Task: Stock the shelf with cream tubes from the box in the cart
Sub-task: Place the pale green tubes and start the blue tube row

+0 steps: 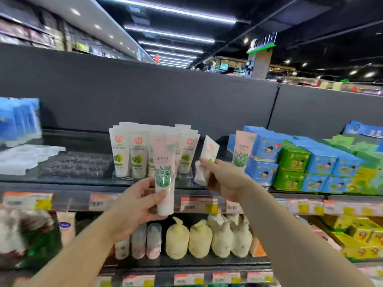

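Note:
My left hand (136,200) grips a pink cream tube (164,175) with green print, cap end down, in front of the top shelf (68,180). My right hand (224,179) holds a white cream tube (208,160) tilted, just right of the row. Several white tubes with green fruit labels (132,154) stand upright in a row on the shelf behind the pink tube. Another pink tube (242,150) leans against blue boxes to the right. The box and the cart are out of view.
Blue and green cartons (306,162) are stacked at the right of the top shelf. A dark tray (74,164) and blue packs (19,119) lie at the left. Price tags (198,204) line the shelf edge. Cream-coloured bottles (199,239) fill the shelf below.

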